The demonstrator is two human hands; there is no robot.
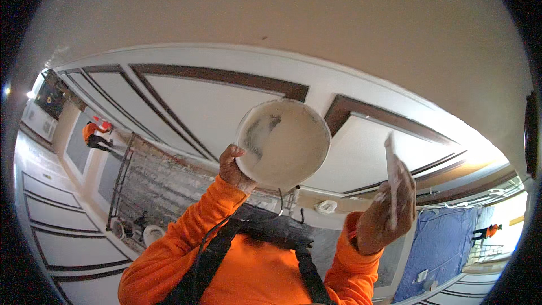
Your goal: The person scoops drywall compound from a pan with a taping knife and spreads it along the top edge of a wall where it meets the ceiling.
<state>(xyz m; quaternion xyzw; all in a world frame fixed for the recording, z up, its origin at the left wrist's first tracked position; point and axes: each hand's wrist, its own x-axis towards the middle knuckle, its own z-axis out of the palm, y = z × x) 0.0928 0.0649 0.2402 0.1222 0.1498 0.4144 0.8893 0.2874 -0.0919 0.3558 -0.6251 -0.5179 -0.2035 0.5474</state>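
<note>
My left hand [234, 168] grips the rim of a round bucket [245, 172], thumb on the edge and fingers beneath. Pale, creamy filling compound [296, 141] lies in it, and a greyer patch shows at its left side. To the right, my right hand [392, 209] is raised and closed around a putty knife [390, 152], its thin, white-smeared blade pointing up and seen edge-on. Whitish smears cover the fingers of that hand. The knife is apart from the bucket. Both my forearms are in orange sleeves.
White panels with dark recesses [220, 76] run across the ceiling, beside a plain beige surface [339, 17]. A weathered platform [158, 178] with a rail lies at left, with a white bucket [153, 235]. People in orange work at far left [95, 135] and far right [490, 230]. A blue sheet [440, 248] hangs at right.
</note>
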